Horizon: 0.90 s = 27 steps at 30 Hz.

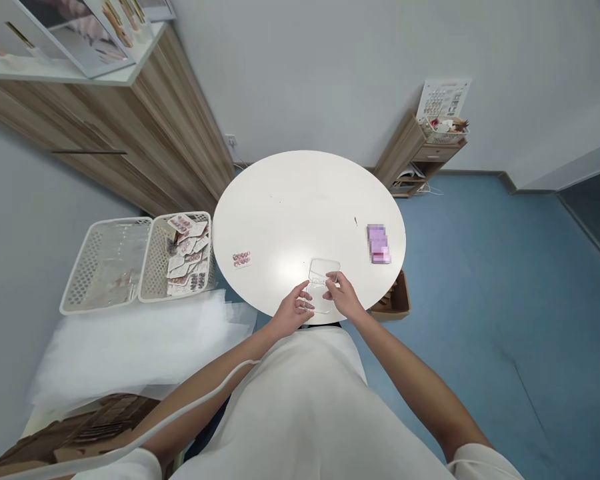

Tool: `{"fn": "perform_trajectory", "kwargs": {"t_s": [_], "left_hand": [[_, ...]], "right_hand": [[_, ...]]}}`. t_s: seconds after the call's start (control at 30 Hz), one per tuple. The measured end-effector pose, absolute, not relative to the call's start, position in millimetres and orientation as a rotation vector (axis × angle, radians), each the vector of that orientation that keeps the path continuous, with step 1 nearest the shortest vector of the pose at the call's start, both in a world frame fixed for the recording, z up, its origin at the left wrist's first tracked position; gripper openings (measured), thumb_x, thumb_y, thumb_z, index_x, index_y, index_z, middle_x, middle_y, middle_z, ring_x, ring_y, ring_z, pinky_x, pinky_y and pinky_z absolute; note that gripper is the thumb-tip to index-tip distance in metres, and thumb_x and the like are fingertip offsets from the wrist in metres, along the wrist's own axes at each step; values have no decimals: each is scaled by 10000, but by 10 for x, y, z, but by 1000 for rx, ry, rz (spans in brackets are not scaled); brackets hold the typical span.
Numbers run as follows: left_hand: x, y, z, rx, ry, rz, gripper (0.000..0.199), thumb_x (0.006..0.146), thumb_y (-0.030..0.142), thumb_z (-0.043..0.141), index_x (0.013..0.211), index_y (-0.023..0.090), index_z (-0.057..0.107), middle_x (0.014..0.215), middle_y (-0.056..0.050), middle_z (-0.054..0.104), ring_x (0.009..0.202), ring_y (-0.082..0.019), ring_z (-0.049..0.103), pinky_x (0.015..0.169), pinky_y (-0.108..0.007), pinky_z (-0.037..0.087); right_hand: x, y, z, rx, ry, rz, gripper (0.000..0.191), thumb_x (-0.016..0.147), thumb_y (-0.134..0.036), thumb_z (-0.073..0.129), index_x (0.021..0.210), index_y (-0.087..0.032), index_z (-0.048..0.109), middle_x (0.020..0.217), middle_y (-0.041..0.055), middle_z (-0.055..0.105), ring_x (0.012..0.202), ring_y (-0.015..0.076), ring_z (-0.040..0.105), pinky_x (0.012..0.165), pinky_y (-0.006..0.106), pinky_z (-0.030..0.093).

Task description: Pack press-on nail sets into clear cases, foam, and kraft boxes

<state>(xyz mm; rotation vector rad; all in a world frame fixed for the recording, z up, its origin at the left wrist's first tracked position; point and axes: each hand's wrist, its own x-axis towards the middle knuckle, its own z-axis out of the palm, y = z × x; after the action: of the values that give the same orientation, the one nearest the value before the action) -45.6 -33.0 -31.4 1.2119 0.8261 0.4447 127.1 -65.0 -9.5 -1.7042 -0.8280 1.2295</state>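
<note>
A clear hinged plastic box point(325, 268), its lid swung up, is at the near edge of the white round table point(305, 200). My left hand point(293, 311) grips the box's left side, thumb and fingers curled around the edge. On the right side, my right hand point(345, 297) pinches the box near its hinge. No contents show through the clear plastic. A card of press-on nails point(241, 259) lies on the table to the left. Toward the right edge sits a purple box point(377, 244), its print blurred. A small dark slim item point(356, 221) rests behind it.
Left of the table stand a white basket of nail cards point(187, 257) and another white basket point(107, 267) with clear plastic pieces. White translucent sheets point(145, 340) are piled below them. An open cardboard box point(397, 300) is under the table's right side. A wooden cabinet point(180, 113) rises back left.
</note>
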Motion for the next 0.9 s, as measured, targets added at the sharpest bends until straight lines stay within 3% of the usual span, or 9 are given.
{"fn": "perform_trajectory", "kwargs": {"t_s": [0.2, 0.47, 0.6, 0.73, 0.9], "left_hand": [[-362, -274, -515, 1173, 866, 505, 751, 672, 184, 637, 1324, 280, 277, 996, -35, 451, 782, -102, 569, 735, -302, 489], [-91, 0, -787, 1228, 995, 472, 771, 657, 171, 641, 1332, 261, 280, 965, -32, 465, 786, -112, 523, 730, -315, 477], [-6, 49, -918, 1413, 1135, 426, 738, 655, 181, 641, 1316, 267, 325, 988, -47, 436, 803, -145, 468, 702, -321, 472], [41, 57, -983, 1588, 1216, 324, 726, 678, 170, 610, 1331, 257, 305, 939, -35, 419, 784, -157, 462, 805, -371, 434], [61, 24, -1023, 1621, 1288, 265, 732, 699, 161, 581, 1352, 227, 257, 983, -50, 410, 815, -163, 473, 824, -367, 425]], "right_hand": [[1328, -583, -304, -1675, -718, 1308, 570, 730, -392, 541, 1255, -246, 372, 1060, 42, 467, 715, 110, 590, 770, 336, 484], [1443, -522, -609, -1674, -706, 1380, 686, 675, -263, 572, 1312, -289, 319, 1234, 64, 428, 1071, 201, 479, 869, 374, 434], [1540, -488, -786, -1828, -786, 1346, 723, 628, -269, 593, 1304, -301, 339, 1161, 57, 398, 1037, 216, 458, 870, 375, 432], [1623, -455, -924, -1860, -873, 1387, 722, 632, -279, 595, 1307, -291, 338, 1023, 47, 410, 922, 200, 475, 868, 380, 426], [1619, -530, -988, -1872, -892, 1389, 752, 655, -275, 584, 1338, -279, 270, 1113, 71, 397, 958, 209, 474, 808, 368, 462]]}}
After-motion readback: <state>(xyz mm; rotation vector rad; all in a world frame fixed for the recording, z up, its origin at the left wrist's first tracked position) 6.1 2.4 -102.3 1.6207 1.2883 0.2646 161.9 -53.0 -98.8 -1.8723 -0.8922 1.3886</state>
